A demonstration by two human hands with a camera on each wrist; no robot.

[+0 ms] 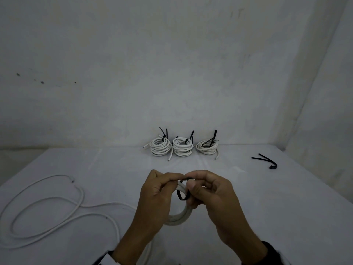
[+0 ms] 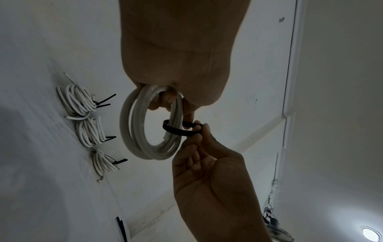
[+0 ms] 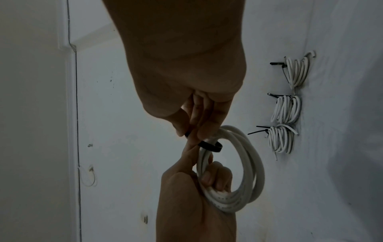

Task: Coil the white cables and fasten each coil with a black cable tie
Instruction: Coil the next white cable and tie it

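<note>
My left hand grips a white cable coil held upright above the table; in the left wrist view the coil hangs from its curled fingers. A black cable tie loops around the coil's strands. My right hand pinches the tie's ends between thumb and fingers, seen in the left wrist view where the tie wraps the coil, and in the right wrist view as the tie on the coil. A loose white cable sprawls on the table at left.
Three tied white coils stand in a row at the table's back edge by the wall. Spare black cable ties lie at the right rear. The table has a white cloth; walls close the back and right.
</note>
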